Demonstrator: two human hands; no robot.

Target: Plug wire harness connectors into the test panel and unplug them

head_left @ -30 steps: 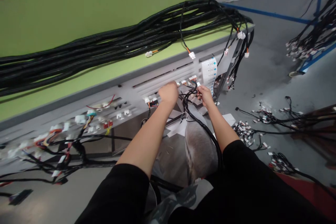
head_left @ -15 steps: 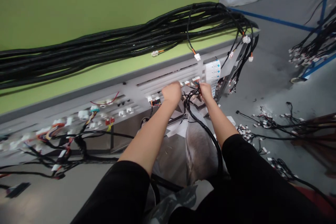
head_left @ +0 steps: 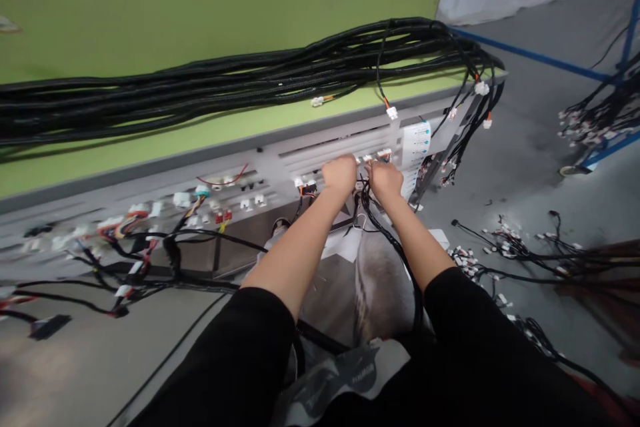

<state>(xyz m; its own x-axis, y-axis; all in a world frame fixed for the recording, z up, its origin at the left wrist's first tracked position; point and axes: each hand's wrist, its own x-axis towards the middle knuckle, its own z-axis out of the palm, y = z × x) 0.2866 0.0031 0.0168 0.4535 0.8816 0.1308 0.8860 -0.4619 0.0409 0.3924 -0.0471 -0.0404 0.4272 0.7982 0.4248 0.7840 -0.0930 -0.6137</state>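
Note:
My left hand (head_left: 341, 173), fingers curled, is against the pale slotted board (head_left: 310, 147); what its hidden fingertips hold, if anything, I cannot make out. Close on its right, my right hand (head_left: 385, 180) pinches at a small white wire connector (head_left: 368, 159) along the board. Another white connector (head_left: 384, 154) sits in the board just above that hand. Below both hands, a black wire harness (head_left: 383, 230) hangs from the board and runs down past my leg. Left of my left hand, a white connector (head_left: 299, 183) with orange wires is seated beside a black one.
Long black sleeved cables (head_left: 240, 87) lie along the green ledge (head_left: 210, 140) above the board. More connectors and wires (head_left: 135, 213) fill the board's left part. A labelled white strip (head_left: 416, 143) hangs at right. Harnesses with white plugs (head_left: 510, 240) spread at the right.
My right hand has moved left and up, from the harness branches to the connectors beside my left hand. My left hand stays at about the same place on the board. The view has shifted slightly.

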